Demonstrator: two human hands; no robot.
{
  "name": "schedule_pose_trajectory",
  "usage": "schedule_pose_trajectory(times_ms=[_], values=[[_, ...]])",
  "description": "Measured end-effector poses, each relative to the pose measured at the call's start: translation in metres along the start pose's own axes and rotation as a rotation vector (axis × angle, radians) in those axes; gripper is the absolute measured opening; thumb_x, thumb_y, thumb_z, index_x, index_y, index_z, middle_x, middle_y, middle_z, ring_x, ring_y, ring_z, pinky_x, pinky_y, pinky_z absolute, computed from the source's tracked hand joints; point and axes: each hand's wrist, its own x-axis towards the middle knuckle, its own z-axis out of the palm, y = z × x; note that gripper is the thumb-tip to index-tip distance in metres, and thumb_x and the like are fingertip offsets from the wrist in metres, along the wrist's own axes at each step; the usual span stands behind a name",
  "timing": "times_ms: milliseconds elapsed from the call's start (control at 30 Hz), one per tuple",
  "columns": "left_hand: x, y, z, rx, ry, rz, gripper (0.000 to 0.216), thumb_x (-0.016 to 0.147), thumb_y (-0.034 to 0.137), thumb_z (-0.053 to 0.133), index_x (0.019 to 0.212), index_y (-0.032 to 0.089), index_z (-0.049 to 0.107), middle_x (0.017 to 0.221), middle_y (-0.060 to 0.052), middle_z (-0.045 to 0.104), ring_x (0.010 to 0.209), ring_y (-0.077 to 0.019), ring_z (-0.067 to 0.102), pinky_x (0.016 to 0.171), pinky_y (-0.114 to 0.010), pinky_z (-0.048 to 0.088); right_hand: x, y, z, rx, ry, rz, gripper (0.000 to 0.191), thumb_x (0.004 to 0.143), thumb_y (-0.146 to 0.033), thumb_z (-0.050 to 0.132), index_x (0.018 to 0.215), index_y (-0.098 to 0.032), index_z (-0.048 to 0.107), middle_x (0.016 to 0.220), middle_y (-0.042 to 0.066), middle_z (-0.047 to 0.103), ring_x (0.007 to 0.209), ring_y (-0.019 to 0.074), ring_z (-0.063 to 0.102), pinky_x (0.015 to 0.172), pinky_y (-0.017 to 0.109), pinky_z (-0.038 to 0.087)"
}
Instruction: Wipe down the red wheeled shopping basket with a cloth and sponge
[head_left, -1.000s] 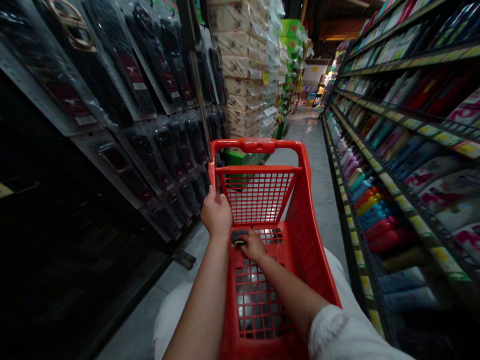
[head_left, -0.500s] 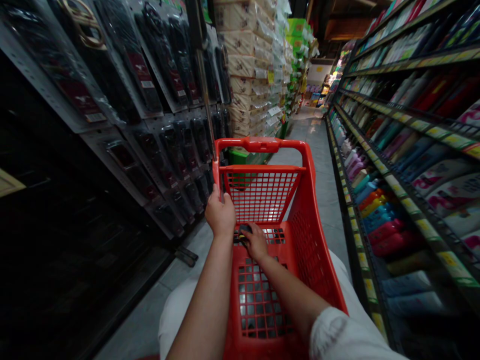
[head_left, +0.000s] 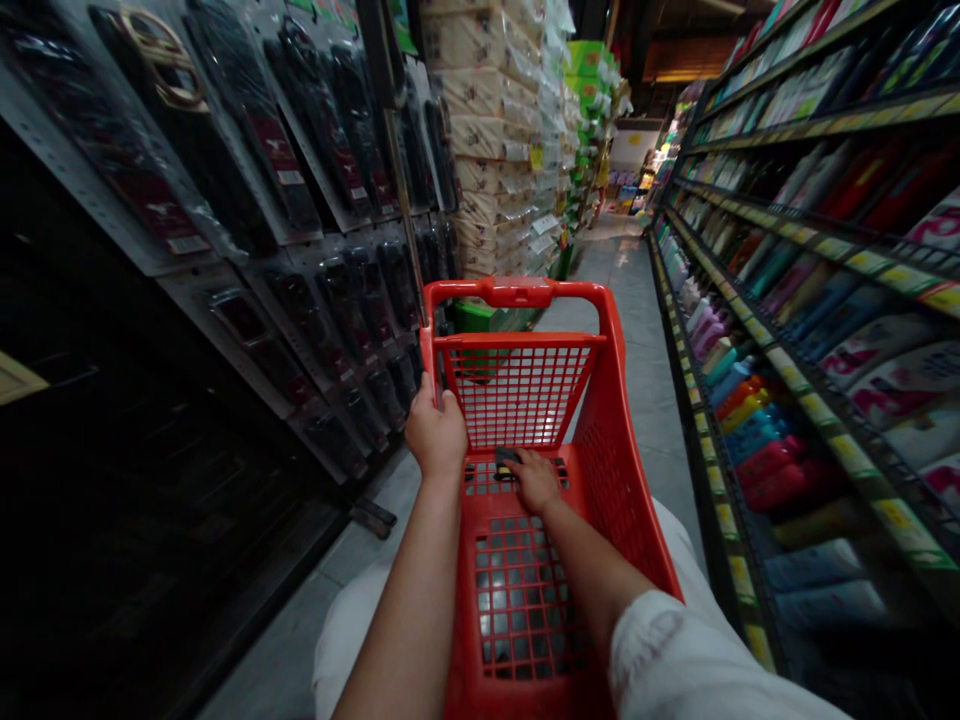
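Observation:
A red plastic shopping basket [head_left: 626, 455] with mesh panels fills the middle of the head view, its handle at the far end. My left hand [head_left: 436, 435] is closed around the basket's left rim. Inside, low near the far mesh wall, my right hand [head_left: 537, 482] has its fingers on a small black item with a yellow patch [head_left: 505, 463]. The kind of item cannot be made out, as the fingers partly cover it. A thin dark pole [head_left: 406, 210] rises from the basket's left far corner, just beyond my left hand.
Packaged belts [head_left: 225, 120] hang on a rack close on the left, with a rack foot [head_left: 373, 517] on the floor. Wrapped stacks [head_left: 491, 130] stand ahead. Shelves of bottles [head_left: 810, 400] line the right. A tiled aisle [head_left: 619, 255] runs between.
My right hand has shifted slightly to the right inside the basket, together with the black item. My left hand keeps its hold on the rim. The view has shifted slightly.

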Motion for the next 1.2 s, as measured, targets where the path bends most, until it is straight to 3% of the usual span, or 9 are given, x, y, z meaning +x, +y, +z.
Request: schedule_pose_trajectory(times_ms=[133, 200, 367, 467, 600, 700, 833, 1000, 1200], values=[[0.0, 0.0, 0.002, -0.013, -0.001, 0.0, 0.051, 0.089, 0.025, 0.049, 0.138, 0.015, 0.054, 0.136, -0.01, 0.06, 0.122, -0.0223, 0.059, 0.106, -0.032, 0.043, -0.014, 0.029, -0.004, -0.013, 0.118, 0.304, 0.043, 0.096, -0.017, 0.035, 0.128, -0.024, 0.064, 0.139, 0.013, 0.05, 0.116, 0.0266, 0.049, 0.093, 0.037, 0.039], [0.0, -0.001, 0.005, -0.019, -0.002, 0.001, 0.051, 0.089, 0.026, 0.049, 0.139, 0.016, 0.054, 0.136, -0.01, 0.06, 0.123, -0.0217, 0.059, 0.105, -0.031, 0.043, -0.013, 0.024, -0.002, -0.023, 0.119, 0.338, 0.046, 0.097, -0.015, 0.029, 0.129, -0.019, 0.062, 0.134, 0.016, 0.053, 0.11, 0.0276, 0.051, 0.088, 0.039, 0.041], [0.0, -0.002, 0.009, 0.022, 0.001, 0.059, 0.051, 0.09, 0.025, 0.048, 0.14, 0.013, 0.052, 0.139, -0.012, 0.057, 0.126, -0.0235, 0.056, 0.106, -0.034, 0.043, -0.002, -0.037, 0.013, 0.004, 0.019, 0.073, 0.043, 0.093, -0.018, 0.042, 0.128, -0.033, 0.061, 0.128, 0.004, 0.059, 0.106, 0.0206, 0.054, 0.092, 0.032, 0.041], [0.0, -0.002, 0.008, 0.082, -0.004, 0.079, 0.054, 0.089, 0.025, 0.048, 0.141, 0.009, 0.049, 0.138, -0.016, 0.057, 0.125, -0.026, 0.057, 0.105, -0.036, 0.044, -0.003, -0.067, 0.018, 0.004, -0.028, -0.159, 0.041, 0.093, -0.032, 0.047, 0.132, -0.032, 0.057, 0.133, 0.006, 0.056, 0.111, 0.0248, 0.051, 0.095, 0.039, 0.041], [-0.001, -0.001, 0.003, 0.12, -0.013, 0.097, 0.056, 0.089, 0.024, 0.048, 0.143, 0.008, 0.047, 0.137, -0.019, 0.058, 0.124, -0.0276, 0.058, 0.104, -0.039, 0.045, -0.01, -0.053, 0.011, -0.06, -0.091, -0.254, 0.045, 0.094, -0.028, 0.044, 0.138, -0.035, 0.05, 0.142, 0.004, 0.05, 0.121, 0.0271, 0.047, 0.098, 0.045, 0.04], [-0.002, 0.0, 0.001, 0.109, -0.008, 0.09, 0.055, 0.089, 0.024, 0.049, 0.142, 0.01, 0.048, 0.137, -0.017, 0.058, 0.125, -0.0273, 0.057, 0.105, -0.038, 0.044, -0.019, -0.018, 0.001, -0.17, -0.098, -0.049, 0.046, 0.096, -0.021, 0.036, 0.138, -0.032, 0.051, 0.135, 0.009, 0.055, 0.117, 0.0264, 0.051, 0.092, 0.044, 0.044], [-0.002, 0.001, 0.002, 0.086, -0.014, 0.063, 0.055, 0.088, 0.025, 0.049, 0.142, 0.011, 0.049, 0.138, -0.015, 0.057, 0.125, -0.0263, 0.056, 0.106, -0.036, 0.044, -0.027, 0.012, -0.002, -0.318, -0.085, 0.257, 0.047, 0.094, -0.01, 0.029, 0.129, -0.011, 0.059, 0.135, 0.025, 0.051, 0.111, 0.0331, 0.055, 0.08, 0.05, 0.049], [-0.002, 0.002, 0.005, 0.069, -0.03, 0.076, 0.055, 0.088, 0.024, 0.05, 0.142, 0.013, 0.049, 0.14, -0.014, 0.056, 0.127, -0.0253, 0.055, 0.106, -0.035, 0.043, -0.018, 0.011, 0.006, -0.383, -0.099, 0.419, 0.047, 0.091, -0.008, 0.028, 0.127, 0.001, 0.058, 0.133, 0.035, 0.049, 0.11, 0.0364, 0.057, 0.073, 0.048, 0.05], [-0.002, 0.0, 0.005, 0.085, -0.017, 0.075, 0.055, 0.088, 0.025, 0.051, 0.141, 0.013, 0.05, 0.14, -0.014, 0.056, 0.126, -0.0246, 0.056, 0.106, -0.034, 0.044, 0.01, 0.027, 0.001, -0.312, -0.028, 0.518, 0.048, 0.092, -0.004, 0.026, 0.123, -0.001, 0.062, 0.119, 0.031, 0.06, 0.109, 0.0294, 0.061, 0.076, 0.039, 0.053]])
